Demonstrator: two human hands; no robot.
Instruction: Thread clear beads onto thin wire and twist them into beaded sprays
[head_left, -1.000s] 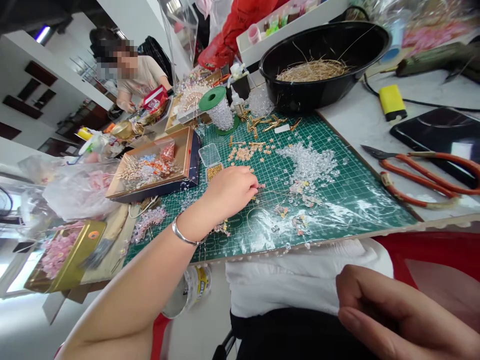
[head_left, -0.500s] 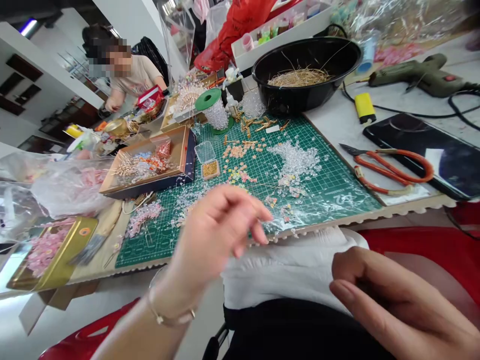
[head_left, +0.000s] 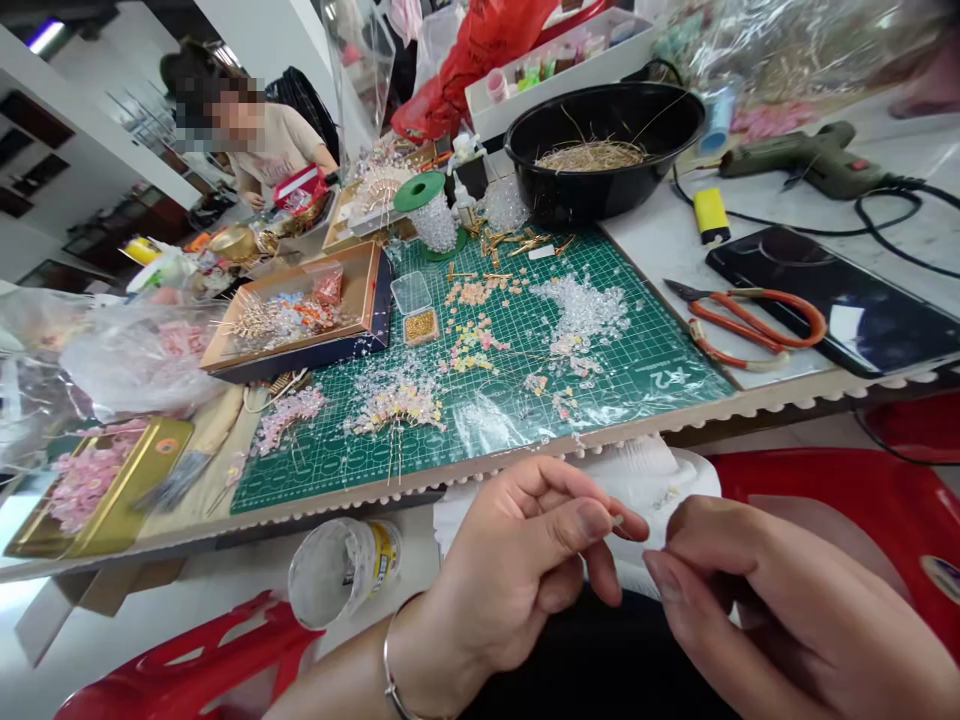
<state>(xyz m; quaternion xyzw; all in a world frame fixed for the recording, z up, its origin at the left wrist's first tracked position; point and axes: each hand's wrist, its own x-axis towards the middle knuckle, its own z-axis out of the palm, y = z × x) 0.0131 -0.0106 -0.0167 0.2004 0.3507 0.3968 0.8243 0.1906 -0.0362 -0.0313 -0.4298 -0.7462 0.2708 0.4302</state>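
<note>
My left hand (head_left: 536,555), with a thin bangle at the wrist, is in front of the table edge above my lap. Its thumb and forefinger pinch a tiny pale bead (head_left: 616,522). Close by on the right, my right hand (head_left: 787,600) has thumb and forefinger pressed together; whatever is between them is hidden. Beyond the hands, a green cutting mat (head_left: 525,425) carries clear beads (head_left: 585,312), peach flower pieces (head_left: 487,288) and mixed pastel pieces (head_left: 474,345). A beaded hair comb (head_left: 397,408) with long prongs lies toward the mat's left, beside a pink beaded piece (head_left: 289,418).
Orange-handled scissors (head_left: 757,318) and a phone (head_left: 840,295) lie at right, near a glue gun (head_left: 810,160). A black basin (head_left: 600,195), a bead spool (head_left: 433,215) and an open box (head_left: 300,345) stand farther back. A person sits at far left.
My left hand has moved right and down from over the mat to beside my right hand, uncovering the beaded hair comb. It now pinches a tiny bead. My right hand has barely moved.
</note>
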